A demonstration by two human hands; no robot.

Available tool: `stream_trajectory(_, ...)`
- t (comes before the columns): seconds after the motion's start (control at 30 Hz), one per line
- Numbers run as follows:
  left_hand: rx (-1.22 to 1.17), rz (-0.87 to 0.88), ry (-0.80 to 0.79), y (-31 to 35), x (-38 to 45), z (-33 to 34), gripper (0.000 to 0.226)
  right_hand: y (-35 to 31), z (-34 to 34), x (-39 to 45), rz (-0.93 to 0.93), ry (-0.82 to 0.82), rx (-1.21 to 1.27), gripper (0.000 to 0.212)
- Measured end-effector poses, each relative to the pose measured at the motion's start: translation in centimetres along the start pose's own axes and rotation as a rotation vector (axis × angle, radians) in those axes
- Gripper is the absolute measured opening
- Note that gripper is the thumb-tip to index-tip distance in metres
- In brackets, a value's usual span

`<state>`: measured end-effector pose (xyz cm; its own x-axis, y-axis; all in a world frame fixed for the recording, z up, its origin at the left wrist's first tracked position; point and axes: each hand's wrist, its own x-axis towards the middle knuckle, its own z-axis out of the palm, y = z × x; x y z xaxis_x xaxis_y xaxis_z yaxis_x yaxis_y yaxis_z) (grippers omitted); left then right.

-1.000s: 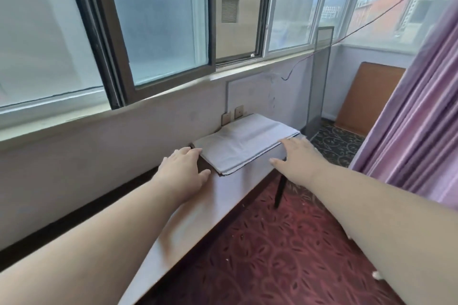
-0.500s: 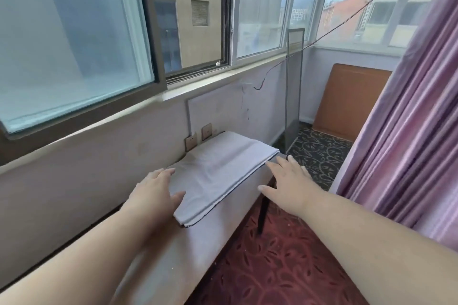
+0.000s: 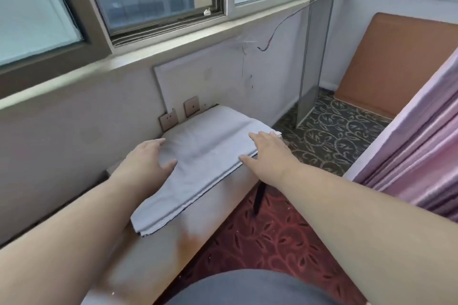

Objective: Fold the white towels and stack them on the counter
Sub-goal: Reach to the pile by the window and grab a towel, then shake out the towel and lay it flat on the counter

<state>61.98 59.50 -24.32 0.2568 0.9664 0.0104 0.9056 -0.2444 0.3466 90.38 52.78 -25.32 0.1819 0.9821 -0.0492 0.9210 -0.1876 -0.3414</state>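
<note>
A folded white towel (image 3: 198, 163) lies flat on the narrow wooden counter (image 3: 158, 255) under the window, its far end against the wall. My left hand (image 3: 146, 161) rests with straight fingers on the towel's left edge, thumb on the cloth. My right hand (image 3: 267, 151) lies flat on the towel's right front edge near the far corner, fingers spread. Layered edges show at the towel's near corner; I cannot tell if it is one towel or more.
Two wall sockets (image 3: 181, 112) sit just behind the towel. A glass panel (image 3: 314, 52) and a brown board (image 3: 396, 64) stand at the far right, a pink curtain (image 3: 421, 151) hangs on the right. Red patterned carpet (image 3: 260, 245) lies below the counter's edge.
The view has come closer and tilted down. Both hands have slid from beside the towel onto its edges, the right hand now lying on the cloth.
</note>
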Motion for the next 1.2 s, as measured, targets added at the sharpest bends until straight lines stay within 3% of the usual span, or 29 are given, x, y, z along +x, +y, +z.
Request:
stream_trajectory(0.27,-0.066,-0.265,0.039,4.0,1.6,4.9,0.066,6.4,-0.1,11.4,-0.187,-0.159,-0.110,0.076)
stream_trajectory(0.5,-0.072,-0.397,-0.036,1.7,3.4,7.5,0.066,5.9,4.6,18.0,-0.299,-0.290,-0.246,0.073)
stream_trajectory(0.7,-0.045,-0.410,-0.134,-2.6,9.3,9.4,0.066,3.2,8.1,23.7,-0.454,-0.326,-0.417,0.071)
stream_trajectory(0.97,-0.018,-0.422,-0.305,-5.4,16.6,14.2,0.071,3.8,12.1,28.7,-0.413,-0.452,-0.412,0.072)
stream_trajectory(1.2,-0.004,-0.406,-0.305,-5.0,24.4,15.9,0.068,3.0,14.0,37.1,-0.417,-0.507,-0.314,0.073)
